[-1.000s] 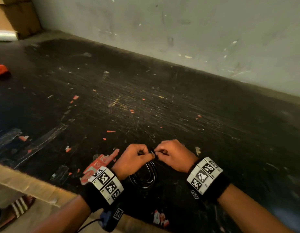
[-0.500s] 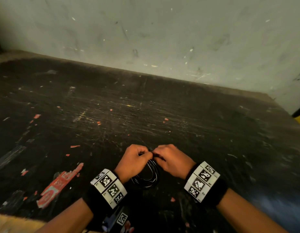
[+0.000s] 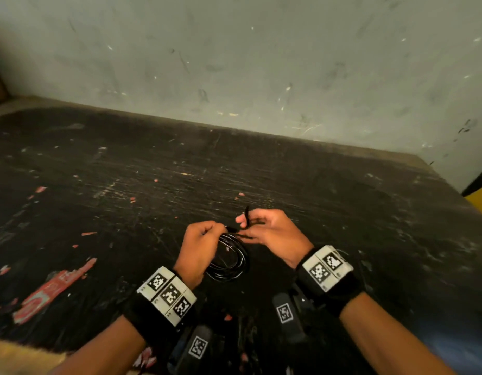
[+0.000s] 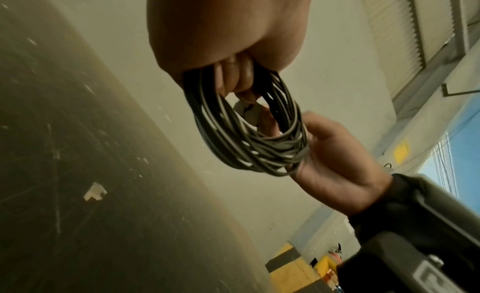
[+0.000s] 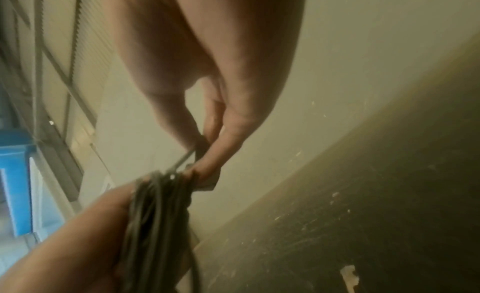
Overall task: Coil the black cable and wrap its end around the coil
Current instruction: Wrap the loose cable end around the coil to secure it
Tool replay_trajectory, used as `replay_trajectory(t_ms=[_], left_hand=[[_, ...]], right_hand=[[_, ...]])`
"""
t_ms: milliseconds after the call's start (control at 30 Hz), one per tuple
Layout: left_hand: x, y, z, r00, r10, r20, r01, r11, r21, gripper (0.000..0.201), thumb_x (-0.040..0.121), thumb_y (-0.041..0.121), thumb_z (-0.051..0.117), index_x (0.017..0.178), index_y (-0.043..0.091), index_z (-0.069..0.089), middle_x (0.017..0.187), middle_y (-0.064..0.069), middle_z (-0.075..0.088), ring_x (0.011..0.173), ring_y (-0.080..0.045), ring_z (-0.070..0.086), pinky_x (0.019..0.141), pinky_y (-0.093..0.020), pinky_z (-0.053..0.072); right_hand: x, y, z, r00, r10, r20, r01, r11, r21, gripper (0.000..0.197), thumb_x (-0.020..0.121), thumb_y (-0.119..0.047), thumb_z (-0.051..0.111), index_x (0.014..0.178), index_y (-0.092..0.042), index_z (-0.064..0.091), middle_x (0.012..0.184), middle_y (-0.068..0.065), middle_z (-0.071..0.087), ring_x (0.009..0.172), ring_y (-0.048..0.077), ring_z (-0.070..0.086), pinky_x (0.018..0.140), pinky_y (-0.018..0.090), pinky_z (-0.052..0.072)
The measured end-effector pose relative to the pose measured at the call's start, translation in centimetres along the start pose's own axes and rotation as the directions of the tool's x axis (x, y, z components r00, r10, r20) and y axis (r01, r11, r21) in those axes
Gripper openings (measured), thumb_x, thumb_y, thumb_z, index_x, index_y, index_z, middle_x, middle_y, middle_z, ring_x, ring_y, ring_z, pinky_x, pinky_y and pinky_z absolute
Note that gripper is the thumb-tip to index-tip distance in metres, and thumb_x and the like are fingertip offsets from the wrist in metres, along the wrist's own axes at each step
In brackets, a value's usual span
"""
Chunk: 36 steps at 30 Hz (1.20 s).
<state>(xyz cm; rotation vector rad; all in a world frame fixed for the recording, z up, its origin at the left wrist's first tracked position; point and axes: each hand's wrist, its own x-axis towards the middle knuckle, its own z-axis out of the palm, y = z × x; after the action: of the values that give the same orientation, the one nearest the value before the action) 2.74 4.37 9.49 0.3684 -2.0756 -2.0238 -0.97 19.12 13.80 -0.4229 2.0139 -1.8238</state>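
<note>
The black cable hangs as a coil (image 3: 230, 262) of several loops just above the dark table. My left hand (image 3: 200, 243) grips the top of the coil (image 4: 249, 131), fingers curled through the loops. My right hand (image 3: 264, 230) sits right beside it and pinches the cable's free end (image 3: 246, 213) between thumb and forefinger; the tip sticks up past the fingers. In the right wrist view the end (image 5: 201, 148) runs from that pinch down into the bunched coil (image 5: 155, 215). How far the end goes round the coil I cannot tell.
The scratched black table (image 3: 342, 212) reaches to a grey wall (image 3: 261, 63) behind. Red and white paper scraps (image 3: 49, 293) lie on it at the left. A yellow and black object (image 3: 480, 190) shows past the table's right edge.
My right hand has lifted and turned, drawing the cable's end up and away from the coil. The view has swung right. My left hand keeps its grip on the coil.
</note>
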Motion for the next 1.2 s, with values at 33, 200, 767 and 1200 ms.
replay_trajectory(t_ms=[33, 200, 767, 1200], left_hand=[[-0.2, 0.2, 0.1, 1.000, -0.021, 0.006, 0.021, 1.000, -0.017, 0.031, 0.084, 0.008, 0.055, 0.055, 0.013, 0.062, 0.054, -0.004, 0.053, 0.056, -0.016, 0.047, 0.054, -0.028, 0.037], [-0.9, 1.7, 1.5, 0.999, -0.006, 0.036, 0.006, 1.000, 0.003, 0.045, 0.087, 0.009, 0.057, 0.044, 0.022, 0.054, 0.036, 0.012, 0.042, 0.036, -0.001, 0.037, 0.037, -0.013, 0.029], [0.2, 4.1, 3.6, 0.968, 0.127, -0.219, -0.121, 0.992, 0.039, 0.012, 0.080, 0.018, 0.067, 0.072, 0.014, 0.058, 0.065, -0.008, 0.059, 0.060, -0.017, 0.052, 0.059, -0.032, 0.042], [-0.9, 3.0, 2.9, 0.997, -0.070, 0.039, 0.073, 0.994, -0.080, 0.033, 0.085, 0.037, 0.062, 0.063, 0.013, 0.061, 0.039, 0.008, 0.039, 0.034, -0.003, 0.036, 0.035, -0.018, 0.028]], right_hand=[[-0.3, -0.2, -0.7, 0.997, -0.059, 0.040, 0.063, 0.993, -0.104, 0.019, 0.082, 0.009, 0.059, 0.093, -0.005, 0.063, 0.089, 0.007, 0.064, 0.076, 0.009, 0.068, 0.075, 0.020, 0.057], [-0.9, -1.3, -2.9, 0.966, -0.258, 0.021, 0.248, 0.900, -0.358, 0.020, 0.076, 0.007, 0.067, 0.079, -0.013, 0.063, 0.081, 0.008, 0.068, 0.074, 0.013, 0.071, 0.071, 0.023, 0.058], [-2.3, 0.3, -0.8, 0.707, -0.704, 0.065, 0.456, 0.384, -0.803, 0.015, 0.067, -0.011, 0.072, 0.078, -0.018, 0.065, 0.097, 0.001, 0.059, 0.089, 0.012, 0.052, 0.072, 0.028, 0.040], [-2.1, 1.3, -0.6, 0.594, -0.771, 0.228, 0.483, 0.116, -0.868, 0.011, 0.077, -0.007, 0.053, 0.075, -0.013, 0.062, 0.086, 0.005, 0.068, 0.080, 0.020, 0.064, 0.080, 0.028, 0.040]])
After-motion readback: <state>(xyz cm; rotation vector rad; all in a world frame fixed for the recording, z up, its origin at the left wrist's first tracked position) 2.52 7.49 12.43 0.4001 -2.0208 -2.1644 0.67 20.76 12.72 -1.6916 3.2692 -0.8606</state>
